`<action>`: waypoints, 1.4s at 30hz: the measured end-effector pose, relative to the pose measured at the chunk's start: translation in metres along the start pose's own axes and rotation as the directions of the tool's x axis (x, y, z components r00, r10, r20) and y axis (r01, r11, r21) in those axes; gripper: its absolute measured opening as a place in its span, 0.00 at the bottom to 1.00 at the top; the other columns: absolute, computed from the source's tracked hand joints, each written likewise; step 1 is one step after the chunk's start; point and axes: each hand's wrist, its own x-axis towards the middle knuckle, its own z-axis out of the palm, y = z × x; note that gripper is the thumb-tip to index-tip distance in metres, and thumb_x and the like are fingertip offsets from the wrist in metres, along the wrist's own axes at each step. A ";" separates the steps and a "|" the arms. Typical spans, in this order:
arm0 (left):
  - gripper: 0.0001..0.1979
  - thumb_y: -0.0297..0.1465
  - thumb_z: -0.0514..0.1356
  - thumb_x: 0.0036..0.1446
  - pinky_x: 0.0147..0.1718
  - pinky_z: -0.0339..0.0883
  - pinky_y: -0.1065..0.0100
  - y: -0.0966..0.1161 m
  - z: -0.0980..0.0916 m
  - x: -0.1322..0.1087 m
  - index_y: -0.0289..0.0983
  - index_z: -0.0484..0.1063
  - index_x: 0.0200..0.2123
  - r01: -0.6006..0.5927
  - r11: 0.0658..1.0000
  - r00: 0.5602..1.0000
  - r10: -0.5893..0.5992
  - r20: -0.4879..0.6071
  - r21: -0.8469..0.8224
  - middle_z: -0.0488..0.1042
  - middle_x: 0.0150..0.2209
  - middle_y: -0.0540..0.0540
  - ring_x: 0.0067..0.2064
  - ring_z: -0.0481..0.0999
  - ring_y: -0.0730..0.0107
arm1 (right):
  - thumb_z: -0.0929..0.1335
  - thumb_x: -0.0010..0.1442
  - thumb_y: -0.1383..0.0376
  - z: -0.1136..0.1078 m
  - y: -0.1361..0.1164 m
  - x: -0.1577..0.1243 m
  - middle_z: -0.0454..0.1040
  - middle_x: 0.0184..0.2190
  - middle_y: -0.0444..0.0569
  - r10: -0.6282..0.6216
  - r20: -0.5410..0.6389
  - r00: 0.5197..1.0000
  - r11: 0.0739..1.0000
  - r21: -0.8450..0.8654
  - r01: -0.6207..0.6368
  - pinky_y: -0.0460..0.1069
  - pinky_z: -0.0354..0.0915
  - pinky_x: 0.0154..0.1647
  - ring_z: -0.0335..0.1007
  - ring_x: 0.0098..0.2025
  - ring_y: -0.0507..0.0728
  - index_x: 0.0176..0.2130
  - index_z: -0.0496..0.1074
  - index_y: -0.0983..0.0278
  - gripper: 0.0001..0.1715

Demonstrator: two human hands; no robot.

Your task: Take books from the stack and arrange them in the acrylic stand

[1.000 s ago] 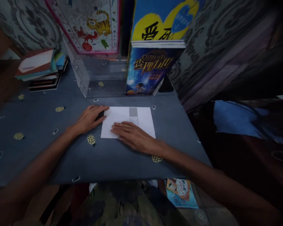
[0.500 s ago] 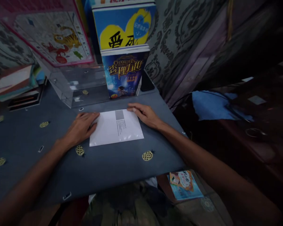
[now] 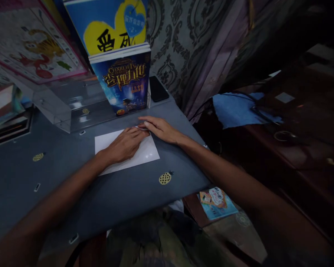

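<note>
A white rectangular sheet or thin booklet lies on the dark table; its printed text is now covered. My left hand rests flat across its middle, palm down, with the fingers stretched towards the upper right corner. My right hand lies at that corner, fingers extended along the top edge and their tips touching my left fingers. Part of the sheet's top edge is hidden beneath both hands. I cannot tell whether it has more than one page.
Books stand behind the sheet, the front one a blue book, beside a clear acrylic stand. A black phone lies to their right. More books are stacked at far left. Below the table's right edge lies a colourful book.
My left hand has slid rightwards from the sheet's left edge across its middle, covering the print. My right hand stays by the upper right corner. The camera view has shifted right.
</note>
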 end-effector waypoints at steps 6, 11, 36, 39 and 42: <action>0.24 0.21 0.48 0.65 0.61 0.62 0.48 0.024 0.003 0.000 0.39 0.69 0.60 -0.082 0.984 0.996 0.088 0.030 -0.158 0.76 0.58 0.40 0.59 0.72 0.57 | 0.59 0.73 0.59 -0.001 -0.003 -0.001 0.80 0.53 0.54 0.006 0.008 1.000 0.999 -0.054 -0.005 0.58 0.68 0.60 0.75 0.58 0.60 0.63 0.67 0.65 0.25; 0.26 0.19 0.46 0.65 0.69 0.53 0.46 0.045 0.009 -0.018 0.38 0.64 0.64 -0.145 0.967 0.986 0.158 0.048 -0.210 0.74 0.61 0.41 0.64 0.70 0.62 | 0.60 0.73 0.58 0.000 -0.005 -0.002 0.79 0.56 0.54 0.000 0.000 1.000 0.996 -0.094 0.000 0.57 0.69 0.59 0.75 0.58 0.60 0.63 0.68 0.66 0.25; 0.31 0.24 0.50 0.70 0.62 0.71 0.52 0.047 -0.011 -0.141 0.43 0.51 0.72 0.061 0.997 0.992 -0.056 -0.117 0.039 0.76 0.60 0.40 0.60 0.77 0.60 | 0.61 0.71 0.60 0.012 0.003 -0.009 0.76 0.59 0.59 -0.168 0.053 0.984 0.911 -0.374 0.176 0.65 0.63 0.64 0.72 0.61 0.65 0.60 0.71 0.67 0.24; 0.27 0.30 0.52 0.71 0.63 0.68 0.47 0.039 -0.011 -0.150 0.44 0.56 0.70 0.188 0.979 0.975 -0.176 -0.134 0.078 0.74 0.62 0.39 0.62 0.74 0.55 | 0.62 0.70 0.61 0.014 -0.001 -0.010 0.74 0.61 0.61 -0.139 0.054 0.989 0.895 -0.421 0.149 0.68 0.61 0.66 0.70 0.63 0.66 0.61 0.71 0.67 0.24; 0.23 0.34 0.53 0.71 0.63 0.67 0.44 0.034 -0.009 -0.154 0.43 0.63 0.67 0.262 0.961 0.957 -0.248 -0.148 0.086 0.73 0.63 0.39 0.64 0.72 0.51 | 0.63 0.70 0.63 0.028 -0.018 -0.018 0.75 0.60 0.60 -0.135 0.061 0.989 0.866 -0.478 0.147 0.70 0.59 0.67 0.65 0.67 0.68 0.60 0.71 0.65 0.22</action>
